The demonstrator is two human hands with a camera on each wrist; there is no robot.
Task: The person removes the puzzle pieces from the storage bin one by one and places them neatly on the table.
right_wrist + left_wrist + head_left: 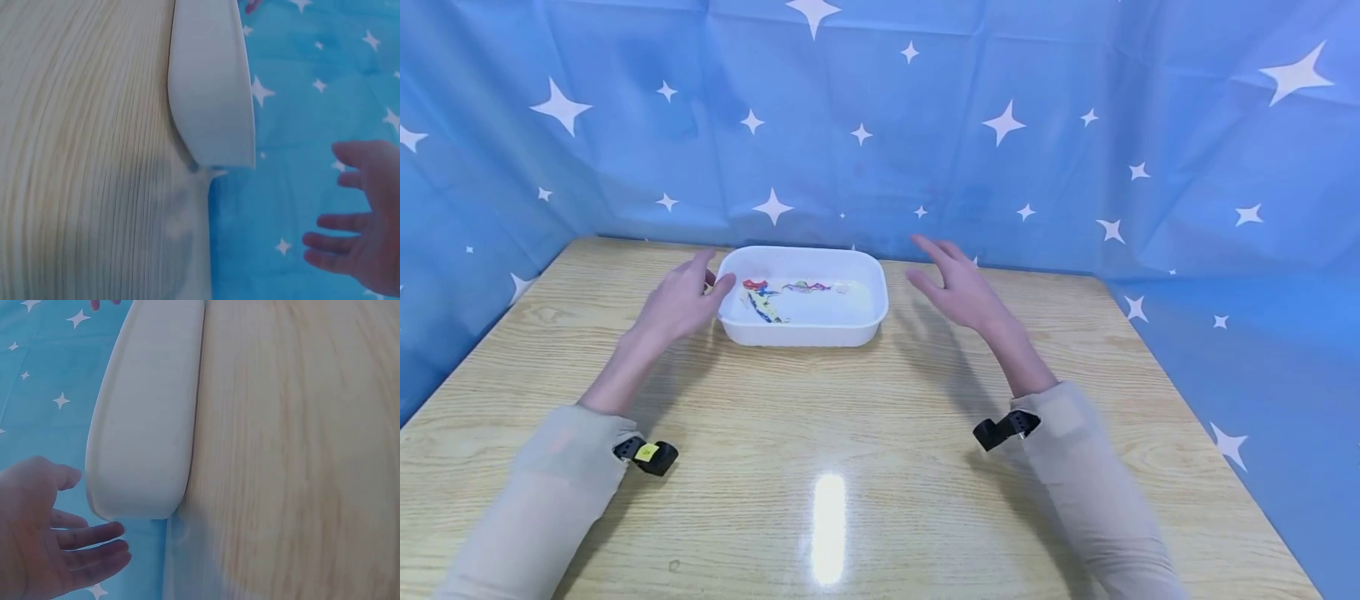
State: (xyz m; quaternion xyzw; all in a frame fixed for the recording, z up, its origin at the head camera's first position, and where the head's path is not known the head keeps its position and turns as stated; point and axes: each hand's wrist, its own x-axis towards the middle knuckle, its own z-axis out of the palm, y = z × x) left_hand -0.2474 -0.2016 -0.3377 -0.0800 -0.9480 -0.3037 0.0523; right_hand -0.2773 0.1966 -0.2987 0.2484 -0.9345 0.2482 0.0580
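Note:
A white rectangular plastic tub [797, 336] stands at the back of the wooden table. Inside it lie small crumpled colourful pieces [763, 305], red, blue and yellow, and a purple-green strip [806, 287]; their kind is too small to make out. My left hand [681, 296] is at the tub's left end, thumb overlapping the rim in the head view, fingers spread. In the left wrist view that hand [59, 540] shows nothing in its grasp. Apart from the tub's right end, my right hand [957, 287] hovers with fingers extended, holding nothing.
The wooden table [895, 483] extends toward me, with a bright light reflection near its front. Behind and beside it hangs a blue curtain [880, 175] with white stars. A black wrist camera [651, 457] sits on the left sleeve, another camera [1003, 429] on the right.

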